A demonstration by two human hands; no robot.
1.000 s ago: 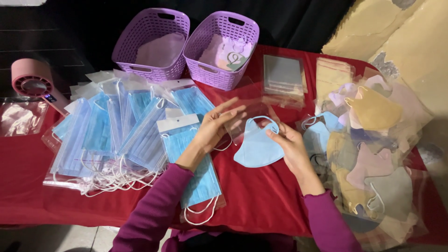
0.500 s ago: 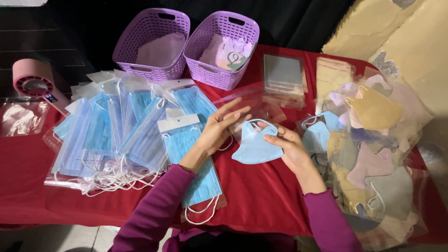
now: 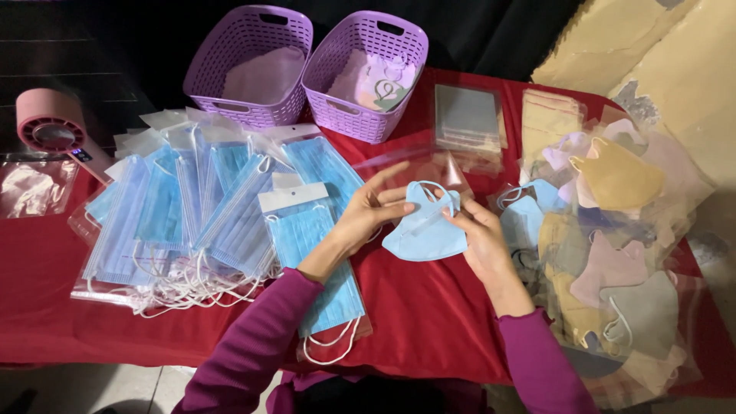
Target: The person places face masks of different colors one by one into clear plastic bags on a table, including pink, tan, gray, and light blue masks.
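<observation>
A: Status?
B: I see the left hand (image 3: 368,218) and right hand (image 3: 479,238) pinching a folded blue mask (image 3: 424,230) above the red cloth (image 3: 429,322), at a clear sleeve (image 3: 418,165). I judge bagging underway; the next move needs the sleeve's mouth open.

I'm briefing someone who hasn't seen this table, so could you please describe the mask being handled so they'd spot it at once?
On the red tablecloth, look centre, just below the right purple basket. The light blue folded mask sits between the left hand and right hand. Unlike the flat pleated masks left, it is curved and unbagged.
</observation>
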